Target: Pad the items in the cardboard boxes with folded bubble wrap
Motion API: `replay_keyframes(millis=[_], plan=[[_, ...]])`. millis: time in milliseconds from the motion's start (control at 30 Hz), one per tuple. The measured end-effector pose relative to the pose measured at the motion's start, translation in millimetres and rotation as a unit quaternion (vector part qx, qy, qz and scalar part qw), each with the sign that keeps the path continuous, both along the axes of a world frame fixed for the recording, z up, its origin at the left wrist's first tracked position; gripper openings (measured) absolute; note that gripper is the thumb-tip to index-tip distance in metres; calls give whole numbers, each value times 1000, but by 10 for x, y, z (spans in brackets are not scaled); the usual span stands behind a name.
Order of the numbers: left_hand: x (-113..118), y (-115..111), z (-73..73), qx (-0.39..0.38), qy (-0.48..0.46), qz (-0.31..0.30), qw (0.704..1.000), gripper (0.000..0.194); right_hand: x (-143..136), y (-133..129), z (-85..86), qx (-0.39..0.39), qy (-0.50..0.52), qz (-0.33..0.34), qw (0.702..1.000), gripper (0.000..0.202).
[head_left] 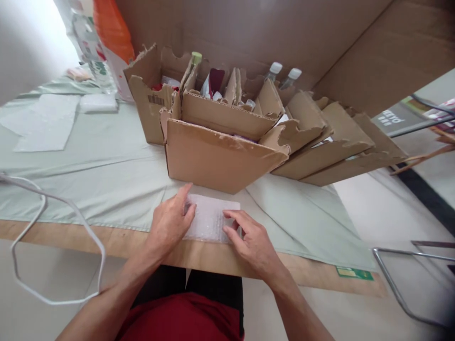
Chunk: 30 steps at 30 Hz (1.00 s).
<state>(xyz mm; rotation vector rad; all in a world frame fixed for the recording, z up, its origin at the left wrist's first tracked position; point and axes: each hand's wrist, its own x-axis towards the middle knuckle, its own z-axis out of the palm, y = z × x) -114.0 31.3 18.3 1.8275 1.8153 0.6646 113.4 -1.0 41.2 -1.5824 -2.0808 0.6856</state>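
A flat, translucent bubble wrap packet (208, 220) lies near the table's front edge, overlapping the bare wooden strip. My left hand (173, 215) is at its left side, index finger stretched forward and thumb apart, over the packet's edge. At the right side is my right hand (252, 239), fingers curved and a gap between thumb and index finger, the tips at the packet's edge. Neither hand visibly pinches it. Whatever the wrap may contain cannot be made out. Just beyond stands a brown cardboard holder (220, 156) with ragged cut edges.
More cardboard compartments (341, 132) hold bottles and packages. A white cable (76, 208) loops over the front edge at left. White wrap sheets (50, 121) and another wrapped packet (98, 103) lie back left, near an orange-and-white bottle (113, 38). A metal frame (387, 279) stands right.
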Motion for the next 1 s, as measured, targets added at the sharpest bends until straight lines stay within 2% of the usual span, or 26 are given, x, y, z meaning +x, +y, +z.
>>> replay_keyframes(millis=[200,300,400,500,633,700,767,833,900,1000], plan=[[53,118,-11,-23,124,-12,992,50,-50,8,-191,8,-8,-20,1000,31],[54,112,-21,-20,164,-9,986,49,-14,-13,-207,13,28,-19,999,28],[39,98,-7,-4,193,-2,981,49,96,-29,-186,40,44,-73,996,25],[33,98,24,-2,209,-4,978,48,223,9,-168,55,-12,-159,986,29],[38,106,42,-16,211,-10,977,47,228,116,-191,5,-77,-164,983,30],[22,91,16,-16,203,-4,979,47,178,142,-200,-5,-49,-154,987,24],[-17,60,-24,28,183,-3,983,44,139,120,-185,-3,19,-151,988,19],[-63,22,-45,122,145,-25,982,41,126,53,-140,9,94,-153,984,17],[-91,-8,-14,211,93,-86,969,42,129,-42,-73,24,143,-145,979,15],[-74,-25,133,244,24,-203,948,53,130,-186,43,52,174,-85,980,10]])
